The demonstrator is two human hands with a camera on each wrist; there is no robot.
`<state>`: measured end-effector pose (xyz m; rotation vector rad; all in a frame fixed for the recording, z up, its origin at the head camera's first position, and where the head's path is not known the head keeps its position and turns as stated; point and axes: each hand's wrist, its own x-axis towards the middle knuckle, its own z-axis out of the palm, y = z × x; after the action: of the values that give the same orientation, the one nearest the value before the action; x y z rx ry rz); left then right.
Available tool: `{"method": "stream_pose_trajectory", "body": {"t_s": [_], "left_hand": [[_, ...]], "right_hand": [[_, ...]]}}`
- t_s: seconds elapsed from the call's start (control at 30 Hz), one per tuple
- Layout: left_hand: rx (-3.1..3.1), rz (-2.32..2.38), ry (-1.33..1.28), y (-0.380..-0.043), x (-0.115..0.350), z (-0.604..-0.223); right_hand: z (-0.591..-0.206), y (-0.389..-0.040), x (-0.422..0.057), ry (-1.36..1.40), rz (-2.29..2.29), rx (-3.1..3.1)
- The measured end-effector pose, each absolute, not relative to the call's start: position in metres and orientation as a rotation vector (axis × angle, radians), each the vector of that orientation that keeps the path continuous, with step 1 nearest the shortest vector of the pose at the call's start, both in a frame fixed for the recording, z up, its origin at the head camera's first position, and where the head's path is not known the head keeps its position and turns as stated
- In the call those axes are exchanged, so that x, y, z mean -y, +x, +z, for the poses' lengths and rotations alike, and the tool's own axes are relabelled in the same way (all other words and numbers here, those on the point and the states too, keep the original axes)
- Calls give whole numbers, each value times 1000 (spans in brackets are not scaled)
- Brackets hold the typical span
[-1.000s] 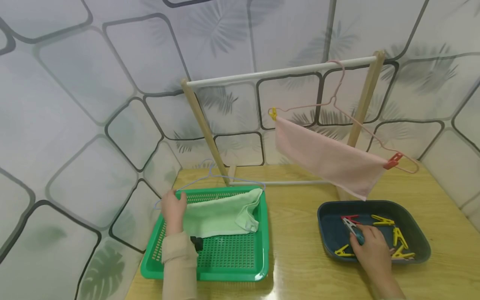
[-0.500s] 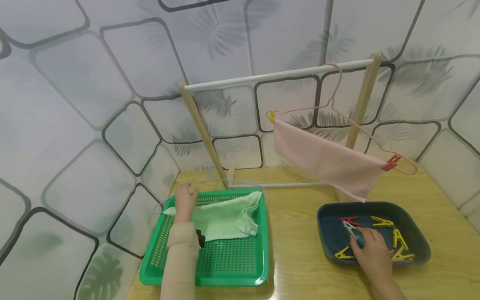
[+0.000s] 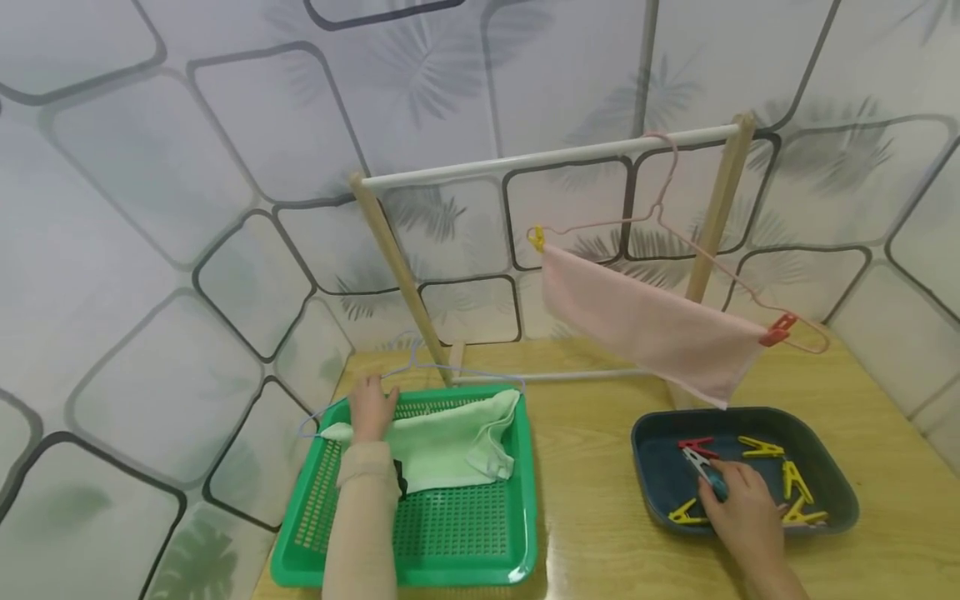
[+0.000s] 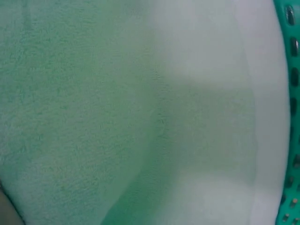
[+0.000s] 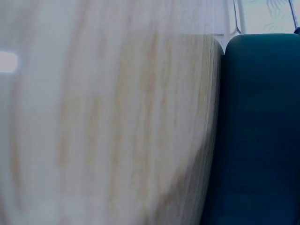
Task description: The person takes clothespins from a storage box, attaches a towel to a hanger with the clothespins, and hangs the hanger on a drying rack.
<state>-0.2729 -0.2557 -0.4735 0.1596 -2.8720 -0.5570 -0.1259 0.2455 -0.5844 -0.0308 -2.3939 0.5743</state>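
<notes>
My left hand (image 3: 372, 410) lies at the upper edge of a light green towel (image 3: 442, 446) in a green plastic basket (image 3: 528, 500). Its thumb stands apart from the fingers, beside the wire of a pale blue hanger (image 3: 472, 372). The towel's terry surface (image 4: 79, 103) and white hem fill most of the left wrist view. My right hand (image 3: 746, 504) is over a dark blue bin (image 3: 652, 492), pinching a grey and teal clothespin (image 3: 697, 459). Several yellow clothespins (image 3: 797, 482) and a red clothespin (image 3: 696, 443) lie around it. Right-hand fingers are out of sight in the right wrist view.
A wooden rack with a white top bar (image 3: 555, 157) stands at the back. From it hangs a pink hanger (image 3: 660, 208) bearing a pink towel (image 3: 645, 321), held by a yellow clip (image 3: 536, 238) and a red clip (image 3: 778, 330). Patterned fabric (image 3: 135, 250) surrounds the wooden table (image 3: 577, 483).
My left hand has moved to the right along the towel's upper edge from its left corner, uncovering that corner. My right hand has stayed with the clothespin in the bin. The head view has shifted slightly.
</notes>
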Motion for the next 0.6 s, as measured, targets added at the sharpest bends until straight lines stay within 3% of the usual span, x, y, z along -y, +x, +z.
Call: {"method": "stream_pose_trajectory", "body": {"t_s": [0.27,0.6], "left_hand": [[2909,-466,179,-278,256,-476],[2865,-498,239,-280,259,-478]], "right_hand": [[-552,-116,-234,-27,606,2410],[-596,-129,-249,-68,570,2419]]}}
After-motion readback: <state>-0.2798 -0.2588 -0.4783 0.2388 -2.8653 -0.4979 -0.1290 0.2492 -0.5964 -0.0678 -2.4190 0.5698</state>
